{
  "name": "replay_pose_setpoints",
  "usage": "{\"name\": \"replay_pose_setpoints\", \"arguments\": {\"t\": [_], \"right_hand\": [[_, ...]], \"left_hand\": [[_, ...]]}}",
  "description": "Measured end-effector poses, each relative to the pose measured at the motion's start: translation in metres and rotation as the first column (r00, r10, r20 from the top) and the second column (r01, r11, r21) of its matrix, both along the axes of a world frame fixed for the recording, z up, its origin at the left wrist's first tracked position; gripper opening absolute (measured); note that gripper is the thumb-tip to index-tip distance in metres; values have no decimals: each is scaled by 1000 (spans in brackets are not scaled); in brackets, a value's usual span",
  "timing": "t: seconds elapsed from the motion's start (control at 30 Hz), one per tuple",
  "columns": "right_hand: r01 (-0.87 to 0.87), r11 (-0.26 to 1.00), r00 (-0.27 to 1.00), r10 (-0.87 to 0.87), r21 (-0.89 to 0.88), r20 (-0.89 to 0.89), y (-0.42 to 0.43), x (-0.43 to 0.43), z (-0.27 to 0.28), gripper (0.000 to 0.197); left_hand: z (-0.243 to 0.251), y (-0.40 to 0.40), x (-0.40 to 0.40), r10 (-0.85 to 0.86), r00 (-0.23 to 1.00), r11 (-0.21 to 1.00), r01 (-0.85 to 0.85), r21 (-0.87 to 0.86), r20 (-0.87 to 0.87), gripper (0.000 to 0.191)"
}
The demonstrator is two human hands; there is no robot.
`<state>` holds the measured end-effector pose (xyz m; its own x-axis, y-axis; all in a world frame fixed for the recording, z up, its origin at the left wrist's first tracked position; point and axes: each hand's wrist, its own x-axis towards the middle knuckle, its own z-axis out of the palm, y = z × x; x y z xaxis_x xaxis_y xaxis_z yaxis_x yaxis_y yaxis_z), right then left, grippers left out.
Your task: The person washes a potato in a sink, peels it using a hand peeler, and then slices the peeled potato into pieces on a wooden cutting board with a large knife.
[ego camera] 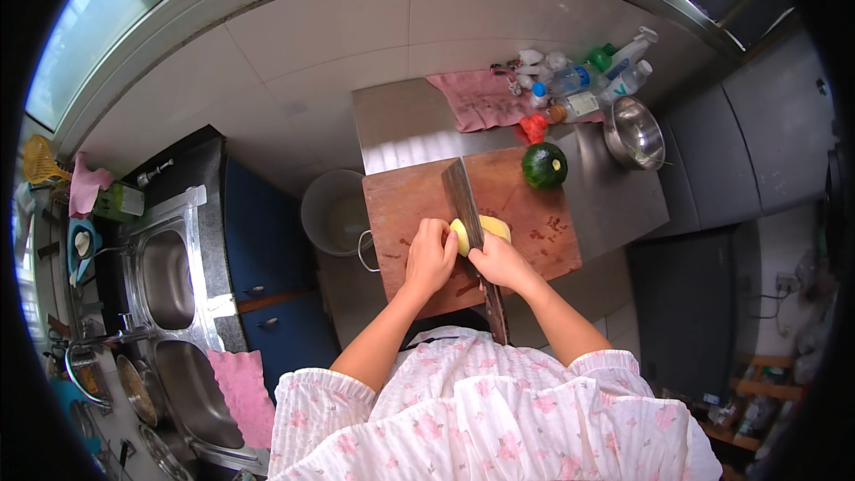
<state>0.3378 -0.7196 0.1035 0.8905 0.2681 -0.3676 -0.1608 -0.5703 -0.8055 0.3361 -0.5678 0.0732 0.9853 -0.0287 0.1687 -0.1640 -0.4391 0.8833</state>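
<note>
A peeled yellow potato (460, 238) lies on the wooden cutting board (407, 200), and my left hand (433, 252) holds its left end with bent fingers. My right hand (501, 260) grips a large kitchen knife (461, 197), whose broad blade stands on edge against the potato. To the right of the blade shows another pale yellow piece (495, 230); whether it is joined to the left part is hidden by the blade. A dark green round squash (544, 166) sits at the board's upper right corner.
Behind the board, a pink cloth (477, 100) bears plastic bottles (578, 80) on the steel table (394, 113). A steel bowl (634, 133) stands at the right. Left of the board is a white bucket (334, 214); farther left, a double sink (170, 280) is set in a dark counter.
</note>
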Motion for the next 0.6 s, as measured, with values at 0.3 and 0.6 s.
{"name": "replay_pose_setpoints", "arguments": {"t": [0.3, 0.6], "right_hand": [[18, 999, 999, -20, -48, -42, 6, 0, 12, 34], [64, 993, 996, -57, 103, -64, 0, -1, 73, 40]], "left_hand": [[-1, -4, -2, -24, 999, 984, 32, 175, -44, 17], [1, -13, -1, 95, 993, 977, -80, 197, -69, 19]]}}
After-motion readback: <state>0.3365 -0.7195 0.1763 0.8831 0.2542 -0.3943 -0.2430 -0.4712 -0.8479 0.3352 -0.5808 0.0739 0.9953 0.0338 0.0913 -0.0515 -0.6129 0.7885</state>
